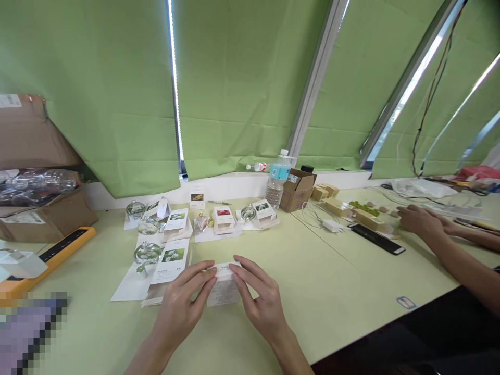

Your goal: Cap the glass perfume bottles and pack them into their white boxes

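Left hand (182,299) and right hand (260,299) were both on a small white carton (223,285), near centre of the pale green surface (312,307). Both grips were closed on it from opposite ends, hands angled inward (can't tell if the carton was clear of the surface or resting on it).

Just left of the left hand lay an opened white box with a printed card (170,265). A lidded glass vessel (147,253) stood just beside that, on a white sheet (128,286). Farther out were two more glass vessels (148,225) (248,212) and a row of printed boxes with flower photos (223,219). Behind those stood a water bottle (277,182), next to a small cardboard box (297,190).

Right side: another person's hands (420,220) were near pale wooden trays holding green moss (364,208). A white charger (332,225) and a black bar-shaped device (377,238) lay nearer the middle. Left edge: a cardboard carton (35,219) held clear plastic wrap (37,186). Green blinds (242,88) covered the far wall.
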